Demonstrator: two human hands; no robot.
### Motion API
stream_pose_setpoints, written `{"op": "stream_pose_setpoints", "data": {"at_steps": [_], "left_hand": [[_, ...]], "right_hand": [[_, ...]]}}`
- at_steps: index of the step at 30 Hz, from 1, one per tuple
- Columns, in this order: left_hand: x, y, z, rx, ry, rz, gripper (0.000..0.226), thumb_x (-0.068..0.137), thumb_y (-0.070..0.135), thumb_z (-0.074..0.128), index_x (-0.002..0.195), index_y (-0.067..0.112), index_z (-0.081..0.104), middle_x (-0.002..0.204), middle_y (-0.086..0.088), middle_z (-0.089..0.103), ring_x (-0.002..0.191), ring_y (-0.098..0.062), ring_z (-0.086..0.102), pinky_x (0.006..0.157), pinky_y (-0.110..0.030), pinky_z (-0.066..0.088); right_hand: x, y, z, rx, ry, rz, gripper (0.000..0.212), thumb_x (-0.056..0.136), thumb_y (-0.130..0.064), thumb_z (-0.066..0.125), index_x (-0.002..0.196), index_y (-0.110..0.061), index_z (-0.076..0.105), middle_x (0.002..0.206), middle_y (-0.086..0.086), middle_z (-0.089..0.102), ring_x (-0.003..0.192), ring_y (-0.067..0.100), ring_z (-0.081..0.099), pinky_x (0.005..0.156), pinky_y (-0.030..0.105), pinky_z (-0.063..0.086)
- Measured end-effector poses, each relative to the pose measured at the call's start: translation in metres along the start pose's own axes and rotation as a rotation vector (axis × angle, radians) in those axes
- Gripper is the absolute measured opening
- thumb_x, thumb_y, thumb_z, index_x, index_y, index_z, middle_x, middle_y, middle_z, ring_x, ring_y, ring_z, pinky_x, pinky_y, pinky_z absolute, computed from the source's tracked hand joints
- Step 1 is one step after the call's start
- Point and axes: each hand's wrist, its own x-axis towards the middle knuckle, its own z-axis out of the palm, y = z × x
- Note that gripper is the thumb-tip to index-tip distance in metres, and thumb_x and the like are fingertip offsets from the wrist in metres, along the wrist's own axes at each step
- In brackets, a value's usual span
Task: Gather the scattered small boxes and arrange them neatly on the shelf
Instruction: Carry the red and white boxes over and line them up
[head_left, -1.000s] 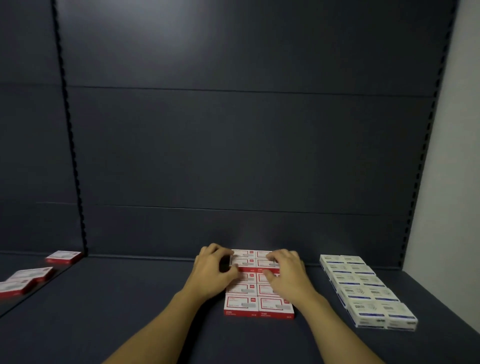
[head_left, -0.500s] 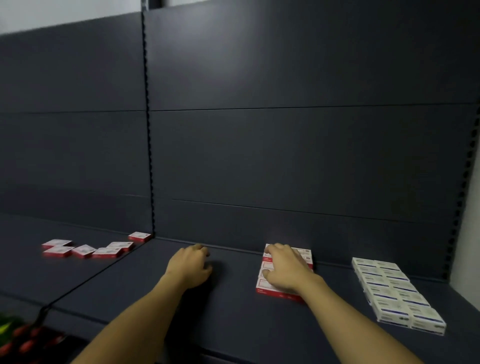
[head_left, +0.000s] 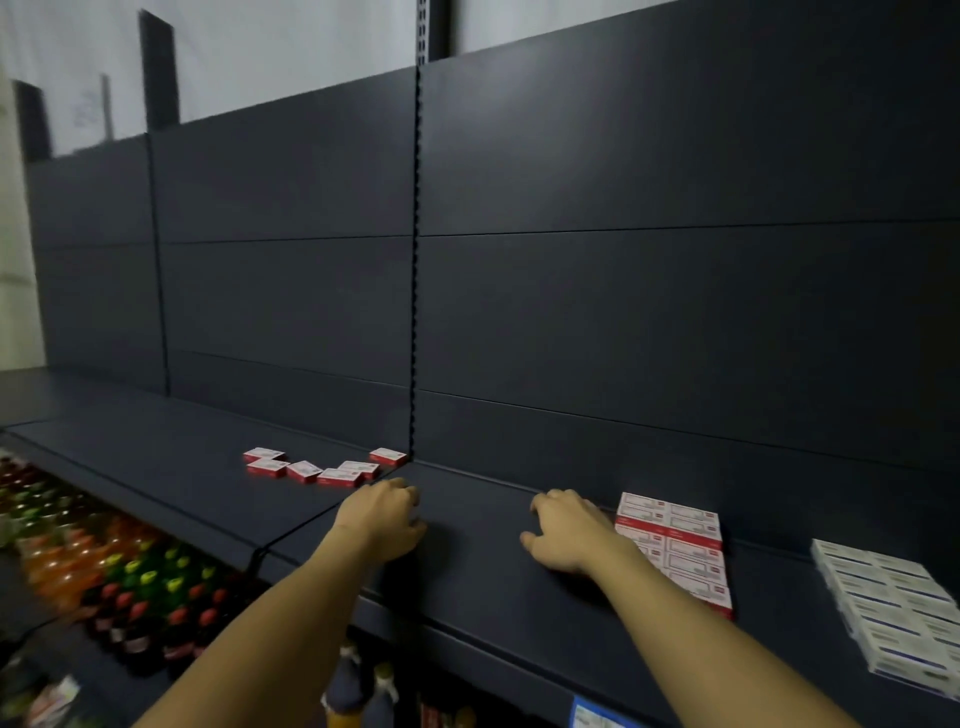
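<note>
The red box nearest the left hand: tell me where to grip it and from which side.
Grip the red box across its two long side edges, coming from above with the left hand. It lies flat on the shelf, so only edges offer hold, and another scattered box sits close behind, crowding that side.

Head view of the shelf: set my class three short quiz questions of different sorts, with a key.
1. True or false: the left hand holds a red box.
2. How many scattered red boxes lie beyond the left hand? A three, B six, C ten.
3. Fill in: the right hand rests on the shelf beside the arranged ____ boxes, left of the white boxes.

Key: 1 false; 2 B; 3 red.
</note>
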Motion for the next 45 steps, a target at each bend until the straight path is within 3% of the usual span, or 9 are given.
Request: {"op": "stream_pose_setpoints", "data": {"at_steps": [15, 22, 29, 35, 39, 45], "left_hand": [[-0.045, -0.126, -0.016, 0.016, 0.014, 0.007, 0.034, 0.092, 0.039, 0.052, 0.119, 0.021, 0.063, 0.122, -0.002, 0.058, 0.104, -0.025, 0.06, 0.084, -0.038, 0.052], [-0.053, -0.183, -0.006, 0.025, -0.006, 0.035, 0.041, 0.092, 0.038, 0.054, 0.13, 0.021, 0.059, 0.132, -0.002, 0.055, 0.116, -0.026, 0.057, 0.094, -0.039, 0.05], [-0.051, -0.232, 0.005, 0.033, 0.0, 0.043, 0.039, 0.092, 0.034, 0.053, 0.128, 0.021, 0.061, 0.127, -0.001, 0.057, 0.112, -0.023, 0.058, 0.093, -0.039, 0.052], [-0.038, -0.265, 0.018, 0.035, 0.049, -0.014, 0.032, 0.09, 0.032, 0.053, 0.117, 0.019, 0.064, 0.118, -0.001, 0.058, 0.108, -0.024, 0.058, 0.089, -0.037, 0.051], [-0.023, -0.295, 0.029, 0.022, 0.062, -0.097, 0.028, 0.092, 0.031, 0.051, 0.112, 0.019, 0.064, 0.114, 0.0, 0.058, 0.106, -0.022, 0.058, 0.088, -0.036, 0.051], [0.027, -0.348, 0.021, 0.037, 0.078, -0.163, 0.031, 0.095, 0.03, 0.05, 0.121, 0.02, 0.063, 0.123, 0.001, 0.056, 0.108, -0.02, 0.057, 0.09, -0.035, 0.052]], "right_hand": [[0.024, -0.148, 0.021, 0.084, -0.038, 0.024, 0.052, 0.093, -0.043, 0.057, 0.135, -0.013, 0.049, 0.135, 0.007, 0.052, 0.12, 0.029, 0.052, 0.097, 0.038, 0.046], [0.04, -0.211, 0.03, 0.113, 0.01, -0.001, 0.049, 0.094, -0.04, 0.056, 0.133, -0.012, 0.05, 0.132, 0.007, 0.053, 0.12, 0.028, 0.052, 0.099, 0.036, 0.045], [0.057, -0.25, 0.042, 0.067, 0.032, -0.048, 0.048, 0.094, -0.038, 0.057, 0.133, -0.011, 0.05, 0.133, 0.008, 0.052, 0.124, 0.028, 0.048, 0.106, 0.037, 0.038], [0.1, -0.274, 0.045, 0.052, 0.05, -0.087, 0.042, 0.092, -0.033, 0.059, 0.127, -0.011, 0.055, 0.129, 0.007, 0.056, 0.119, 0.028, 0.051, 0.103, 0.037, 0.04], [0.141, -0.294, 0.049, 0.044, 0.046, -0.14, 0.032, 0.088, -0.032, 0.062, 0.112, -0.012, 0.058, 0.121, 0.007, 0.057, 0.11, 0.027, 0.055, 0.091, 0.035, 0.044], [0.218, -0.318, 0.044, 0.03, 0.061, -0.194, 0.04, 0.088, -0.035, 0.06, 0.122, -0.014, 0.059, 0.125, 0.007, 0.056, 0.116, 0.028, 0.053, 0.101, 0.038, 0.041]]}}
